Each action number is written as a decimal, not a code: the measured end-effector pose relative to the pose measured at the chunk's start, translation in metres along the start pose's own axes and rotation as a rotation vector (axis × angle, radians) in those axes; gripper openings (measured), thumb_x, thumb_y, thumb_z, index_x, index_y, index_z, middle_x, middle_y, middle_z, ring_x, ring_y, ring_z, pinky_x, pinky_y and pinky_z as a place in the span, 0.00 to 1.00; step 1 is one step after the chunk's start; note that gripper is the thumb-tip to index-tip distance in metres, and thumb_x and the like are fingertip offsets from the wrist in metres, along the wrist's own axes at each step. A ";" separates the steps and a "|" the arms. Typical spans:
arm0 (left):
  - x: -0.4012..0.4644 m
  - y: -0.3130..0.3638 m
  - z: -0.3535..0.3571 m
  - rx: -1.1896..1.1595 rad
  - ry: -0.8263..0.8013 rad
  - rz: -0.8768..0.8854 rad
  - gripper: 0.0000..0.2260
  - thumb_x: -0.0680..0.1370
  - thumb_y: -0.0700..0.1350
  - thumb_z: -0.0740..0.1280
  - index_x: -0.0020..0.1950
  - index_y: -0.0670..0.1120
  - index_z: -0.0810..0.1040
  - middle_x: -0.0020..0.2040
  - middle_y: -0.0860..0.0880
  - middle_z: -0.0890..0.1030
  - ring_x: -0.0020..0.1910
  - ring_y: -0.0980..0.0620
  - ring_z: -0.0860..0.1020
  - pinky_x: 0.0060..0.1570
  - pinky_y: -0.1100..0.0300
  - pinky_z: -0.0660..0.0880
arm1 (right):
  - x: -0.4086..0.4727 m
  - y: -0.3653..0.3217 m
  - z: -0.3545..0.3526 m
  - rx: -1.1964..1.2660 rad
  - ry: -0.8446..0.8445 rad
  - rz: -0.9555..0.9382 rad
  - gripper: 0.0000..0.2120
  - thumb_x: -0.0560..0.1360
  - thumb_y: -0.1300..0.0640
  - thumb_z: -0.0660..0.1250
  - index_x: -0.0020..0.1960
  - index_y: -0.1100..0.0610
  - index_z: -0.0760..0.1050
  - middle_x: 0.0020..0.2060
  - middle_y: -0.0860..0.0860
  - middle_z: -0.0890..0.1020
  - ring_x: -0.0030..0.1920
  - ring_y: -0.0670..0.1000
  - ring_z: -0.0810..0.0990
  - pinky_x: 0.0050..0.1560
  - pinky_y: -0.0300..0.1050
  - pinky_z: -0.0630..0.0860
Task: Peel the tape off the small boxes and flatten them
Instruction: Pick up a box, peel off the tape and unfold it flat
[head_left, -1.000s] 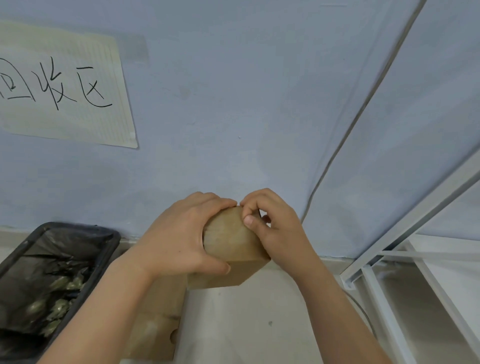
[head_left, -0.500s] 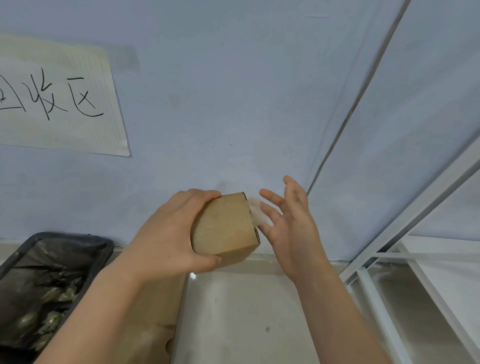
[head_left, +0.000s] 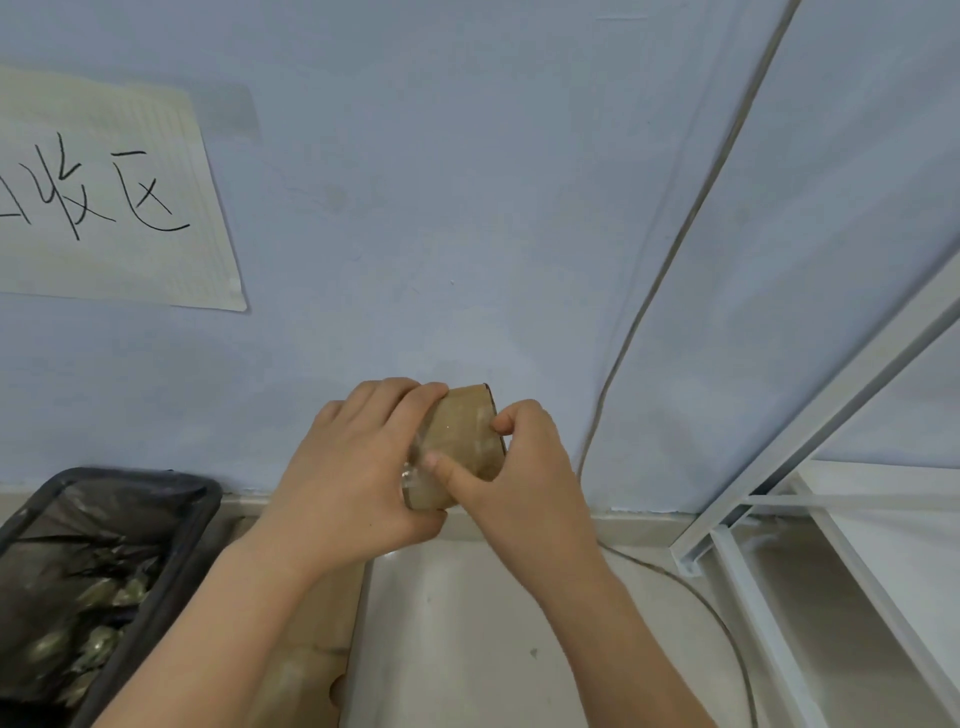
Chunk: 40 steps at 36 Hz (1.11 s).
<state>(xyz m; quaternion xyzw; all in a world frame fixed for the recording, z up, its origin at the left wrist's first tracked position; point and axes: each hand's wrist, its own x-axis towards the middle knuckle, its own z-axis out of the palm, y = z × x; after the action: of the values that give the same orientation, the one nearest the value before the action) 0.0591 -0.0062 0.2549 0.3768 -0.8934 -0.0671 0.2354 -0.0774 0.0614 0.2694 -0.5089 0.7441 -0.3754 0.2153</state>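
- A small box (head_left: 460, 441) is held up in front of the wall (head_left: 467, 208), above the floor (head_left: 493, 623).
- It is gripped from its left side by the left hand (head_left: 353, 467), fingers curled over the top edge.
- The right hand (head_left: 524, 467) is closed on the box's right side, thumb pressed on the glossy tape (head_left: 421, 483) at the near face.
- Judged: the tape lies directly under the right thumb, so the peel falls to that hand.
- A lined bin (head_left: 104, 571) stands to the left.

Both forearms are bare from the frame's lower edge up to the wrists, with no sleeve, watch, ring or glove on the left hand (head_left: 358, 483) or right hand (head_left: 524, 478), nails short.
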 end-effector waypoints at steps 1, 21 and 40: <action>0.000 0.001 0.001 0.005 0.000 0.001 0.39 0.56 0.57 0.69 0.67 0.49 0.69 0.59 0.53 0.73 0.57 0.55 0.67 0.49 0.58 0.65 | 0.001 0.000 0.000 -0.056 0.043 -0.026 0.18 0.71 0.45 0.69 0.51 0.52 0.65 0.48 0.44 0.70 0.44 0.45 0.72 0.46 0.44 0.73; 0.000 -0.004 0.016 0.131 -0.067 -0.138 0.48 0.58 0.55 0.72 0.75 0.43 0.58 0.65 0.46 0.68 0.65 0.49 0.59 0.67 0.32 0.53 | 0.024 0.013 -0.024 0.626 0.052 0.093 0.10 0.76 0.64 0.62 0.36 0.58 0.71 0.44 0.59 0.84 0.46 0.53 0.82 0.42 0.40 0.79; 0.001 0.013 0.009 -0.290 -0.013 -0.087 0.39 0.63 0.56 0.77 0.70 0.57 0.62 0.61 0.63 0.58 0.62 0.60 0.64 0.55 0.59 0.72 | 0.055 0.057 -0.067 1.335 0.412 0.539 0.07 0.78 0.69 0.57 0.44 0.66 0.72 0.40 0.58 0.81 0.39 0.54 0.82 0.45 0.46 0.81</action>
<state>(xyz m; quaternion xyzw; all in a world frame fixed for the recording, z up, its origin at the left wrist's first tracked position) 0.0463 0.0014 0.2515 0.3768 -0.8586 -0.2078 0.2785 -0.1799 0.0448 0.2705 0.0104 0.4823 -0.7691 0.4192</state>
